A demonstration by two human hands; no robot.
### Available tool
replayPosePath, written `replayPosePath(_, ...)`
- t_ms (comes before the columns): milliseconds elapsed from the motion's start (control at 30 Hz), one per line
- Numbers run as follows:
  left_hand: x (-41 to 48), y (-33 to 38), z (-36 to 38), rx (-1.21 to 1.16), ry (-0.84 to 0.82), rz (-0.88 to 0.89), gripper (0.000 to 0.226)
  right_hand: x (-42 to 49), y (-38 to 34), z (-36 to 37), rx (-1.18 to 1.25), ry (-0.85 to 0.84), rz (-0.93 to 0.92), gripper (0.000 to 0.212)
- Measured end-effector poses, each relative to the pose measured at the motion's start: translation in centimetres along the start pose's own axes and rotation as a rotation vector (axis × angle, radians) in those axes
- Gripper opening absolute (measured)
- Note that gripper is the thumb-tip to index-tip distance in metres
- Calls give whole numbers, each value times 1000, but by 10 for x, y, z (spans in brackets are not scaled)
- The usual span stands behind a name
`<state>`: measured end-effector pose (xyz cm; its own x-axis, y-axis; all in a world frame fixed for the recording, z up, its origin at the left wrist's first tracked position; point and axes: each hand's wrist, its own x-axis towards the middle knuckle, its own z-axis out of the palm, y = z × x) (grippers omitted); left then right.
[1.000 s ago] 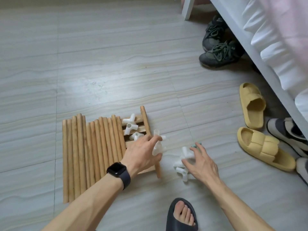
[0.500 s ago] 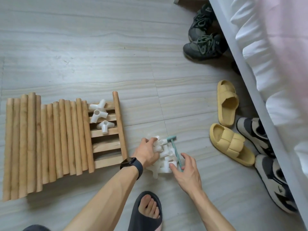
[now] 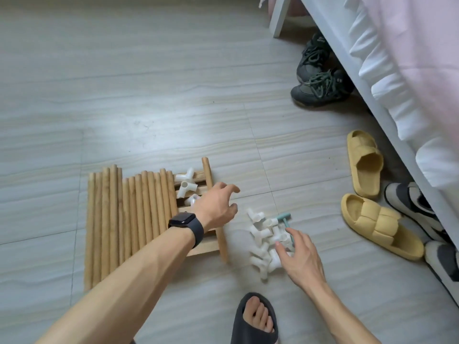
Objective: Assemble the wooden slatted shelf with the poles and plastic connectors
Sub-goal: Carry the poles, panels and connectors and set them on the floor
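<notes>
Many poles, likely stiff and light, are lying left, on the slatted shelf; left hand is hovering empty, fingers loosely spread; right hand is touching connectors with spread fingers; probably slippery, best pinched by one socket.

Bare floor beyond poles

The poles are pale, smooth, matt wood. The connectors are glossy white plastic. They lie on a smooth, faintly shiny tiled floor.
</notes>
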<state>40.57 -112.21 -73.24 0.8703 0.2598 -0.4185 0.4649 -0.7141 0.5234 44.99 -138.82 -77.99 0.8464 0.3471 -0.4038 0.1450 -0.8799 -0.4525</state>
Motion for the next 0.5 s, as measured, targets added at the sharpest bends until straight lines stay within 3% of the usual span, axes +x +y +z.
replayPosePath(133,-16,-48,-49,122,92,-130,52,6,-58,2,35,-2,-225,51)
replayPosePath(267,-31,-86,-64,207,131,-247,62,20,-119,11,-41,-69,-435,60)
replayPosePath(367,-29,-102,-55,242,161,-241,70,36,-156,25,-160,-106,-510,66)
replayPosePath(500,-10,-110,-40,294,150,-187,76,55,-187,51,-320,-115,-502,56)
